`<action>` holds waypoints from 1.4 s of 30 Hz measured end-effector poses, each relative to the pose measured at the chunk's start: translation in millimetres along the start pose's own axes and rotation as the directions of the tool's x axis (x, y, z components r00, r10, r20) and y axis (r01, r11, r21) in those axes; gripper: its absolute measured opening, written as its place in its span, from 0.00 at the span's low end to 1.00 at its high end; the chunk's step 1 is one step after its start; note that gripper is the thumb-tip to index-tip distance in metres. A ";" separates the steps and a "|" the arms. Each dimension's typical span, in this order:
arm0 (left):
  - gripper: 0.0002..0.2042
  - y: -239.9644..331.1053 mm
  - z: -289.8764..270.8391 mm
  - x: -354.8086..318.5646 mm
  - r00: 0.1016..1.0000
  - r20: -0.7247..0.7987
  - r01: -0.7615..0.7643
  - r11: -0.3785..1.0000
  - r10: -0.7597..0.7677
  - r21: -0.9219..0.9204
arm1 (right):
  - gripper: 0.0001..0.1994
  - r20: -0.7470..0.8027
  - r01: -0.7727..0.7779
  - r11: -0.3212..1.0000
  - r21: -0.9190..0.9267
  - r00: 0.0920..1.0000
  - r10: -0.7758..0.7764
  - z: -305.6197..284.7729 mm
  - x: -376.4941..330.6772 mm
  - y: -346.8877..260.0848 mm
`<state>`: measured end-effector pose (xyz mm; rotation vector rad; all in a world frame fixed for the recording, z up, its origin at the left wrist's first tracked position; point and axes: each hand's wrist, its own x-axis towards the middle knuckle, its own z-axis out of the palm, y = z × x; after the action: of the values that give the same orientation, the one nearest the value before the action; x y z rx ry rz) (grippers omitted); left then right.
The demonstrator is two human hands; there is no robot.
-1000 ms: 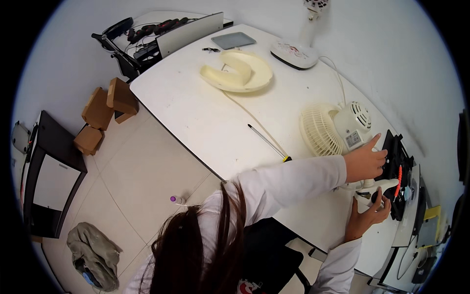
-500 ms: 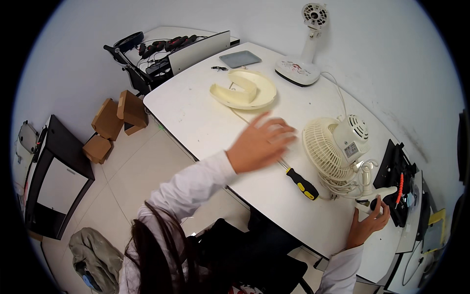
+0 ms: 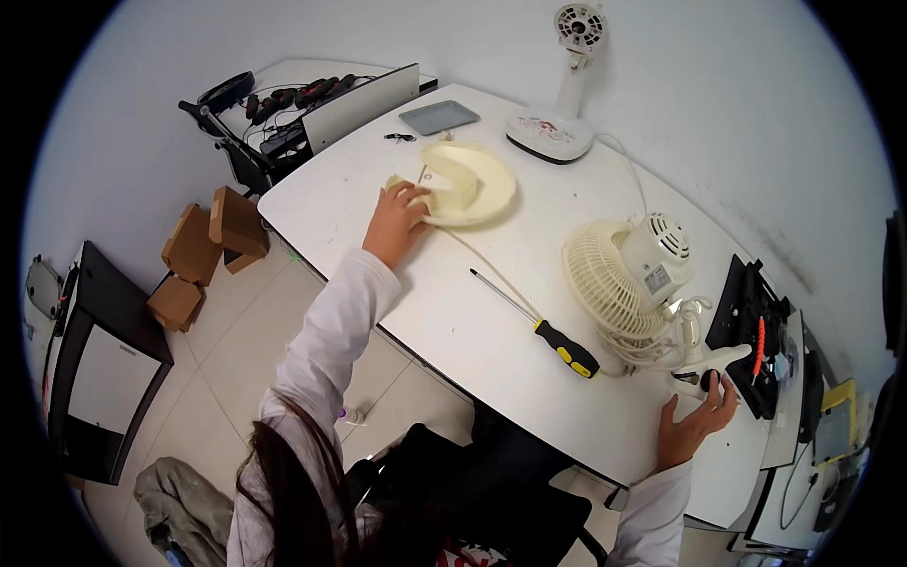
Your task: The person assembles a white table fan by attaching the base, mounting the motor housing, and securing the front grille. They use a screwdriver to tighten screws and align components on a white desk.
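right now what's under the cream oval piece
A pale cord shows at the near edge of the cream oval piece, over white tabletop; whatever lies underneath is covered.

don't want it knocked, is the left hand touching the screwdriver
Apart. The head view shows white tabletop between the left hand and the tip of the screwdriver.

At upper centre, the left hand [image 3: 395, 227] looks slightly blurred and covers part of the cream shell's [image 3: 498, 194] rim; its grip is unclear. At lower right, the right hand [image 3: 696, 427] hides some of the fan base [image 3: 723, 358]. The fan's label [image 3: 656, 279] is too small to read. The left sleeve [image 3: 326, 326] partly hides a bottle [image 3: 353, 416]. The lower edge crops the right sleeve [image 3: 652, 515] and, at lower left, a greyish cloth item [image 3: 184, 501].
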<state>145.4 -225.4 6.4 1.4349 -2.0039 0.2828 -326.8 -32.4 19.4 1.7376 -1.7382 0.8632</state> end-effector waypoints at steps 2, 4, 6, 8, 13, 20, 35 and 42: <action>0.08 7.5 -3.7 -10.2 0.998 0.014 -0.062 0.994 0.064 -0.095 | 0.35 -0.011 -0.014 1.000 0.000 1.000 0.014 -0.9 -0.1 0.3; 0.09 18.0 -12.6 -20.7 0.992 0.061 -0.099 0.980 0.111 -0.170 | 0.35 -0.005 -0.014 1.000 0.003 1.000 0.014 -1.5 -1.0 0.2; 0.08 24.6 -16.8 -24.2 0.991 0.046 -0.116 0.981 0.125 -0.157 | 0.34 0.002 0.001 1.000 0.011 1.000 -0.001 -1.4 0.7 -1.1; 0.08 24.1 -17.6 -26.6 0.991 0.038 -0.120 0.978 0.129 -0.170 | 0.34 0.016 -0.006 1.000 0.009 1.000 0.006 -1.3 -1.0 -1.9; 0.10 36.1 -15.0 -20.3 0.991 -0.078 -0.107 0.993 0.111 0.059 | 0.32 -0.018 -0.022 1.000 0.021 1.000 0.023 0.1 -4.7 4.8; 0.10 23.6 -13.0 -24.2 0.987 -0.150 -0.041 0.996 0.052 0.076 | 0.29 -0.066 -0.015 0.997 0.074 0.998 0.020 -6.2 -1.4 1.0; 0.11 12.5 -6.5 -28.9 0.975 -0.104 -0.185 0.977 0.196 0.110 | 0.09 0.127 0.097 0.904 0.417 0.978 -0.164 -11.6 -9.3 17.7; 0.11 24.1 -14.3 -26.5 0.973 -0.151 -0.164 0.984 0.173 0.074 | 0.09 0.123 0.078 0.905 0.418 0.982 -0.142 -10.6 -9.7 16.3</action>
<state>134.0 -188.6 5.7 1.2392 -2.0049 0.5193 -343.5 -18.5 17.9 2.2042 -1.6112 1.1369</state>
